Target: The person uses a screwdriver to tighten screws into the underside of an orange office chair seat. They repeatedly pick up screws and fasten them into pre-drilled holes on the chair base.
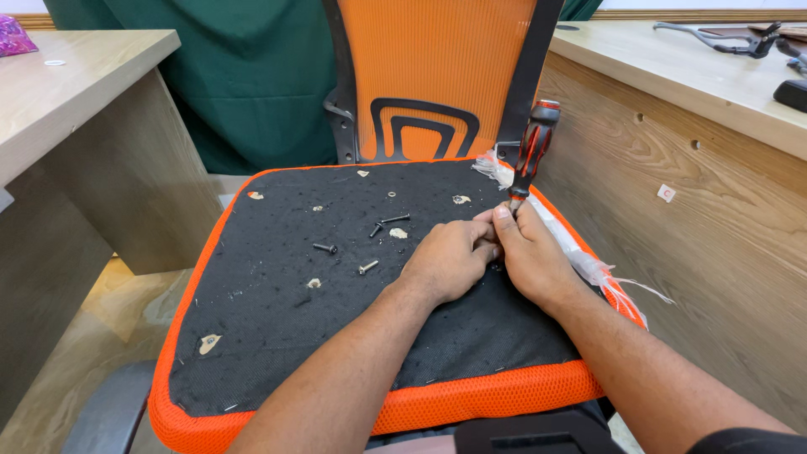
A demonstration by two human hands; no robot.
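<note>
Head view: both hands meet at the right edge of the upturned chair seat point(277, 336), the right hand point(530, 256) with fingers clamped low on an upright red-and-black screwdriver point(533, 151), the left hand point(450, 259) curled beside its tip. Four loose screws point(370, 244) lie on the black underside, so fastening looks barely begun.

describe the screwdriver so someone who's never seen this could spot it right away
Start at the black underside of the orange-edged chair seat. At its right rear edge both hands meet: the left hand and the right hand. Rising from them is the screwdriver, the only upright tool, with a red-and-black handle, unlike the small loose screws lying flat.
</note>
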